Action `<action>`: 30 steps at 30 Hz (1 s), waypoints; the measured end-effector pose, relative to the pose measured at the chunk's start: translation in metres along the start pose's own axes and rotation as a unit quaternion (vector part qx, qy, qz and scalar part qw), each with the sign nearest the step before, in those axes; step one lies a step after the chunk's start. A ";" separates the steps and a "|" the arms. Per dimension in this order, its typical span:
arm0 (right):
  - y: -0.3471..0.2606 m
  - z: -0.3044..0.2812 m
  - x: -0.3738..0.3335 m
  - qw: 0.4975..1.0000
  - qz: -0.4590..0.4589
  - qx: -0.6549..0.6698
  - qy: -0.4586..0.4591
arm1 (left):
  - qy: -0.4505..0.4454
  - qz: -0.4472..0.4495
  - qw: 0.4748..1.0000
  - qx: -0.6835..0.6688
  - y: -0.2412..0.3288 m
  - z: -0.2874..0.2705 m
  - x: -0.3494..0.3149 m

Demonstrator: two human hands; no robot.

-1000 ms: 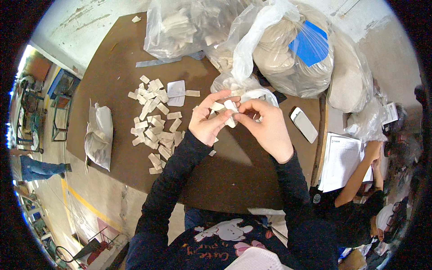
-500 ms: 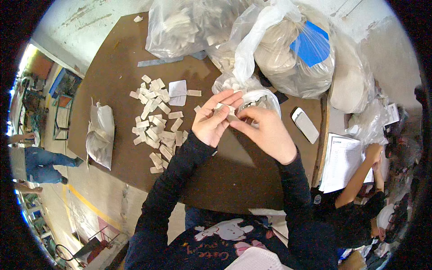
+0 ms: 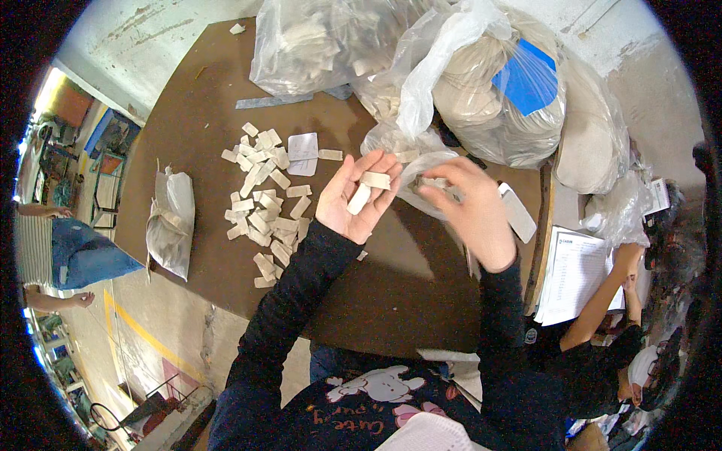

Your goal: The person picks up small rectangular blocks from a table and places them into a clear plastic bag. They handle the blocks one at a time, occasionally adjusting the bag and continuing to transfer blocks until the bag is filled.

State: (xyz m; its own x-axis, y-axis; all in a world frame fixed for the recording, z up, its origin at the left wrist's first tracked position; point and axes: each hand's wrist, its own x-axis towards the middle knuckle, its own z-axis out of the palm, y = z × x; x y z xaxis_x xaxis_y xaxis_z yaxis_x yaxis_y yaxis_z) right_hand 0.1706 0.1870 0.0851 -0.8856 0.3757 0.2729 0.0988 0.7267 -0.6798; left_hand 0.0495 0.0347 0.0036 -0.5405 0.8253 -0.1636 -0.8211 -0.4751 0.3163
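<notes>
One fisheye view, from the left of two cameras worn side by side on the person's head, looks steeply down and forward. It sits within arm's reach of the left hand and right hand, near the center. The wearer's dark printed shirt fills the bottom, below the near edge of the brown table. The wide lens also takes in floor beyond the table's left edge and, curving at upper left, a wall.
</notes>
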 end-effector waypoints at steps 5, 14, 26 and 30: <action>-0.020 0.046 -0.009 0.992 -0.118 0.008 -0.046 | -0.029 -0.055 0.997 -0.039 -0.006 0.004 0.000; -0.016 0.051 -0.007 0.993 -0.115 -0.039 0.003 | -0.095 -0.080 0.990 -0.065 -0.007 0.004 0.002; -0.013 0.042 -0.004 0.995 0.079 0.061 -0.014 | -0.094 -0.019 0.991 0.093 -0.014 0.014 -0.002; 0.000 0.019 -0.001 1.000 0.013 0.015 0.010 | -0.077 0.128 0.888 0.435 0.010 0.005 0.004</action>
State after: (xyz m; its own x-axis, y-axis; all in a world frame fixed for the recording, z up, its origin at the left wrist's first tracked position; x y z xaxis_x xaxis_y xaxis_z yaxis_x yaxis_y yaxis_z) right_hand 0.1630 0.1759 0.0720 -0.8733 0.4062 0.2691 0.1078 0.6996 -0.7064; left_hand 0.0397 0.0349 0.0106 -0.6025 0.7880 0.1268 -0.1865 -0.2934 0.9376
